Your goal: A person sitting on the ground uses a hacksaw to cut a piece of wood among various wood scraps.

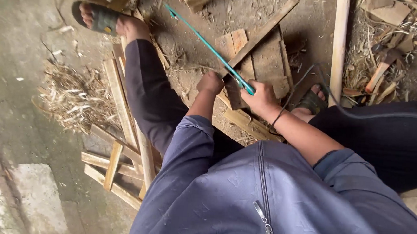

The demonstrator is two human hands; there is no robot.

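The right hand [262, 98] grips the handle of a teal hacksaw [208, 47], its blade across a wooden slat [262, 31]. The left hand [210, 82], closed, presses the slatted wood panel [265, 62] on the dirt floor. The slat looks uncut.

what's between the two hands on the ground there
In the head view, a slanted wooden slat on a flat wood piece lies between left hand and right hand.

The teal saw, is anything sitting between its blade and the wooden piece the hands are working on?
Nothing visible does. The right hand grips the teal saw by its handle, and the blade runs straight onto the wooden piece. The left hand rests on the wood beside the blade, not across it.
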